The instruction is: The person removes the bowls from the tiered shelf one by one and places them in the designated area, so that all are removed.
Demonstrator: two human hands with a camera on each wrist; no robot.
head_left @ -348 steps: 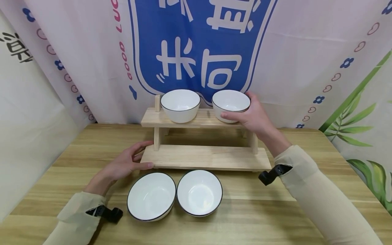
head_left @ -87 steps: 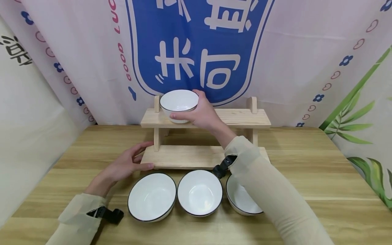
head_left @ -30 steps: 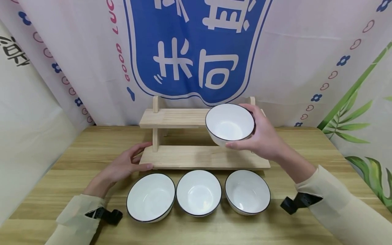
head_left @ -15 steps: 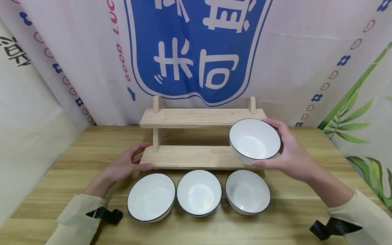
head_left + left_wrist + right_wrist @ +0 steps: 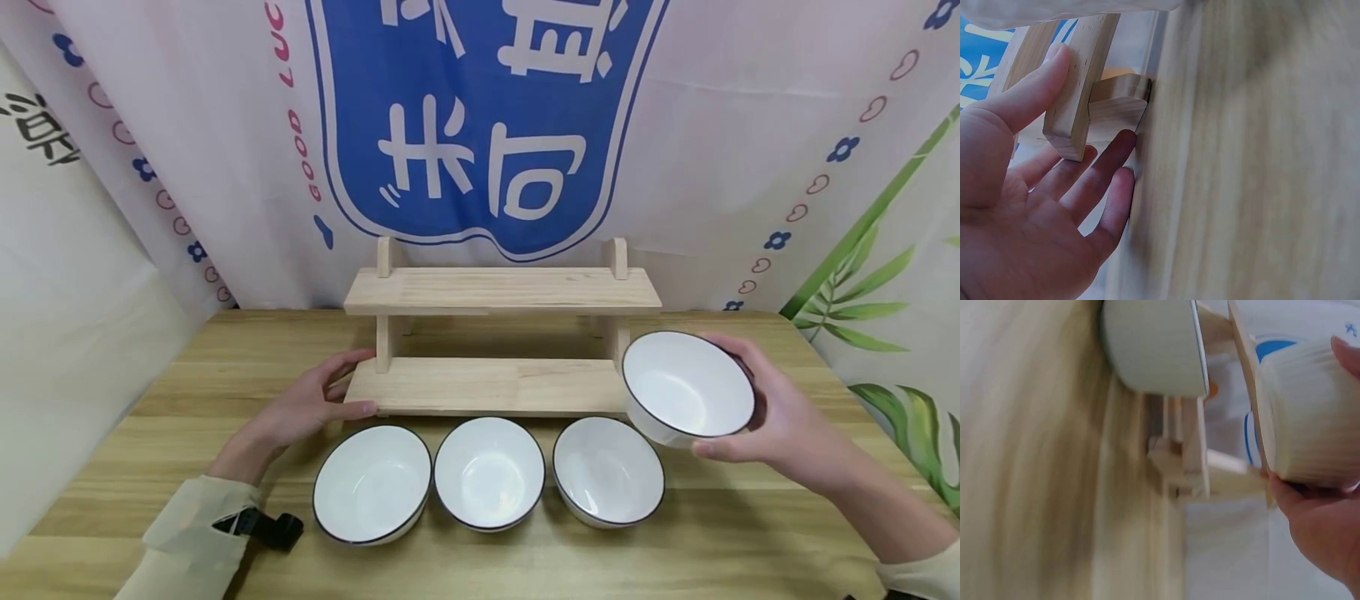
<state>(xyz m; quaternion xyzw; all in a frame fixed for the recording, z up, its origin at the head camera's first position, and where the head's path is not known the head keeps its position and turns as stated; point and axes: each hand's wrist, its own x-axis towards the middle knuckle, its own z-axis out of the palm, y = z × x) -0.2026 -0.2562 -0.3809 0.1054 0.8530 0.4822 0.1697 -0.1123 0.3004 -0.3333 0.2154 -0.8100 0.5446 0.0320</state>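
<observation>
My right hand point(image 5: 787, 417) grips a white bowl point(image 5: 686, 385) with a thin dark rim, thumb at the near side and fingers round the far side. The bowl is held tilted in the air beside the right end of the two-tier wooden shelf point(image 5: 495, 383). In the right wrist view, the bowl's ribbed outer wall point(image 5: 1310, 419) shows above the palm. My left hand point(image 5: 307, 404) holds the left end of the lower board, thumb on one face and fingers point(image 5: 1107, 159) round the other. Three similar bowls stand in a row before the shelf: left point(image 5: 372, 483), middle point(image 5: 490, 473), right point(image 5: 608, 471).
Both shelf boards are bare, including the upper board point(image 5: 502, 290). The shelf stands on a wood-grain table point(image 5: 720, 533). A printed curtain point(image 5: 720, 167) hangs close behind it, with pale cloth point(image 5: 67, 275) at the left side.
My right hand has lifted the last bowl off the upper board and carried it right and toward me. Earlier it added the right bowl to the row. The left hand stays put.
</observation>
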